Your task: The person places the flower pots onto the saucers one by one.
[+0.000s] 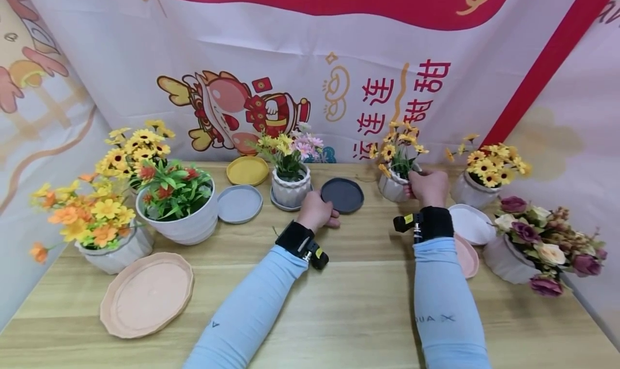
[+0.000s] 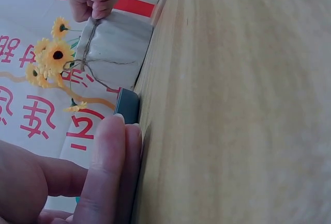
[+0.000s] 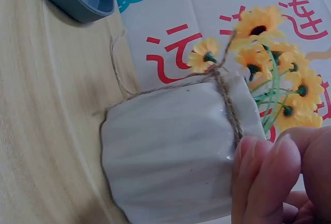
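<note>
My right hand (image 1: 428, 186) grips the rim of a small white ribbed flower pot (image 3: 170, 154) with yellow daisy-like flowers (image 3: 284, 74). Twine is tied round this pot below its rim. My left hand (image 1: 317, 212) is at the front left of a dark grey round saucer (image 1: 342, 195), its fingers (image 2: 106, 169) stretched out along the saucer's side, low over the table. Just behind the left hand, a white pot (image 1: 290, 189) of pink and yellow flowers stands on a grey-blue saucer (image 1: 280, 204). That pot is partly hidden by the hand.
At left are potted yellow flowers (image 1: 106, 213), a red-flowered plant (image 1: 181, 218) and a large pink saucer (image 1: 147, 296). Yellow (image 1: 247, 170) and light grey (image 1: 239, 204) saucers lie mid-left. A rose pot (image 1: 513, 258), a daisy pot (image 1: 474, 189), white (image 1: 470, 224) and pink (image 1: 466, 256) saucers are at right.
</note>
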Demonstrator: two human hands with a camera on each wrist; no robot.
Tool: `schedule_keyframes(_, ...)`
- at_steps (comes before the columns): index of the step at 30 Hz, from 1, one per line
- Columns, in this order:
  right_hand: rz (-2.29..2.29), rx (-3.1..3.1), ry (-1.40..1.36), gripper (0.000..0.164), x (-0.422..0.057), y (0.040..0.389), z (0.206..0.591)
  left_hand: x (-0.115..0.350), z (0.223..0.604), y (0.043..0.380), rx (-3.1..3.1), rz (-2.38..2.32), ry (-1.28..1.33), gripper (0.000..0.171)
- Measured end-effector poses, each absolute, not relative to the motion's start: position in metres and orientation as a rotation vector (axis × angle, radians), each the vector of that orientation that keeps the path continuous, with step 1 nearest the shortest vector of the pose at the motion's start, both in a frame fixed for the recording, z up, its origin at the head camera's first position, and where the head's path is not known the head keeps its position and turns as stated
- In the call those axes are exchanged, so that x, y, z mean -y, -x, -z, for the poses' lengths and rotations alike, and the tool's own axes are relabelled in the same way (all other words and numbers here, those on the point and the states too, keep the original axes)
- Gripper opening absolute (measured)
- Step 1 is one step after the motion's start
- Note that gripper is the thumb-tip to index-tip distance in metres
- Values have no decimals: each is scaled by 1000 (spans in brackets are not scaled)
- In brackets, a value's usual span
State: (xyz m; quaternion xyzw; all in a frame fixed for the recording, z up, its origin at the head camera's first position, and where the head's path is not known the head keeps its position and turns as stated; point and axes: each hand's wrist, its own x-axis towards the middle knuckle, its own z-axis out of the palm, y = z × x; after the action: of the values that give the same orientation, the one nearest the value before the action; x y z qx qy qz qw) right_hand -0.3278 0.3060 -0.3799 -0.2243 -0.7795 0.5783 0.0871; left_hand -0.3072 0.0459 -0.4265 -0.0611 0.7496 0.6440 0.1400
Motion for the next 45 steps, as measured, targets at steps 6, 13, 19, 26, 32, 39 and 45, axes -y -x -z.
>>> schedule_keyframes(6, -1744, 2313, 619, 42, -299, 324, 369, -46, 428, 309, -2153, -1854, 210, 56)
schedule_keyframes(13, -1800, 2283, 496, 44, -282, 317, 348, -46, 428, 310, -2145, -1856, 215, 59)
schedule_keyframes(19, -1835, 2322, 403, 42, -264, 313, 336, -46, 429, 310, -2121, -1884, 213, 52)
schedule_keyframes(26, -1867, 2395, 302, 40, -245, 312, 335, -46, 429, 310, -2110, -1902, 220, 53)
schedule_keyframes(32, -1823, 2495, 274, 41, -232, 311, 338, -47, 429, 309, -2118, -1911, 198, 44)
schedule_keyframes(39, -1825, 2545, 249, 43, -222, 316, 346, -46, 426, 307, -2112, -1947, 183, 32)
schedule_keyframes(45, -1851, 2570, 209, 45, -214, 320, 357, -47, 428, 307, -2116, -1967, 180, 23)
